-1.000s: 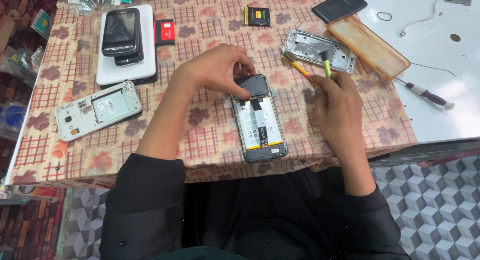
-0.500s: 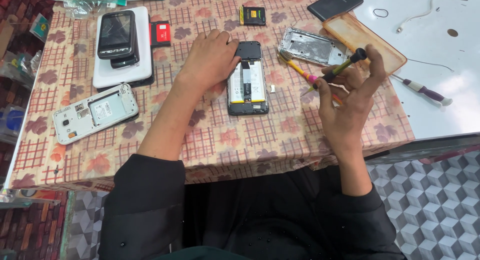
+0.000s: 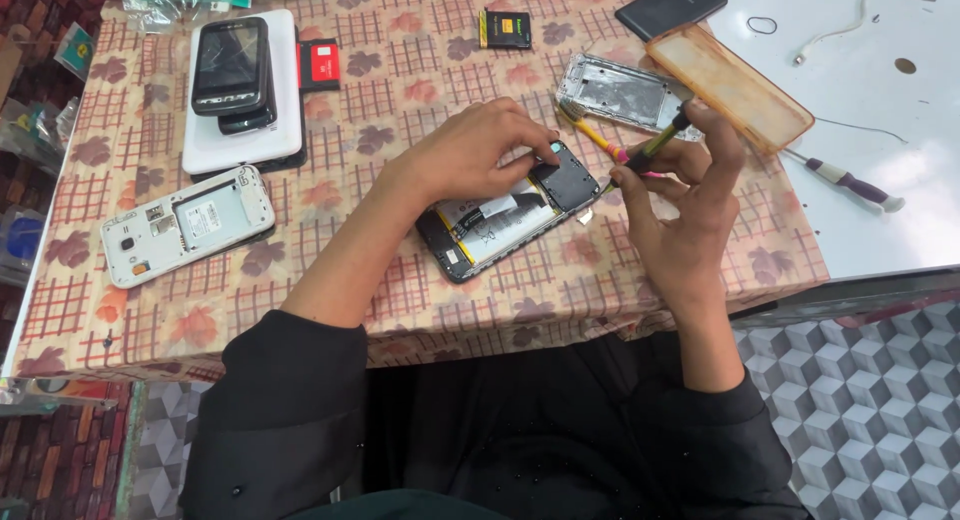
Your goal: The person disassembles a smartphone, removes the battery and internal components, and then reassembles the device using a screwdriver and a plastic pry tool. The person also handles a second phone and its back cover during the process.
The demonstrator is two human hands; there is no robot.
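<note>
Since the earlier frame the opened phone (image 3: 505,223) is turned from upright to a diagonal lie, lower left to upper right, at frame centre on the table (image 3: 420,70). Its back is off, and a pale battery and a dark cover plate at its upper end are exposed.

Left hand (image 3: 470,158): laid over the phone's upper end, fingertips (image 3: 540,152) pressed on the dark plate. Grip is flat and pinning, not wrapped around anything.

Right hand (image 3: 680,195): grip is closed on a dark-handled screwdriver (image 3: 655,150), tilted, with its tip down at the phone's upper right corner. A thin yellow-and-pink tool (image 3: 600,140) lies just beside that hand; whether it is touched cannot be told.

Around:
- bare metal phone frame (image 3: 620,88), just above the right hand
- orange-tinted clear phone case (image 3: 725,85), right of the frame, on the edge of a white surface (image 3: 880,180)
- purple-handled screwdriver (image 3: 850,185), right, on the white surface
- dark phone (image 3: 670,5) and small black-yellow battery (image 3: 505,28), top of frame
- white phone body with back off (image 3: 185,225), left, well apart from the hands
- two dark phones stacked (image 3: 230,70) on a white slab (image 3: 285,130), upper left, small red item (image 3: 320,65) beside it
</note>
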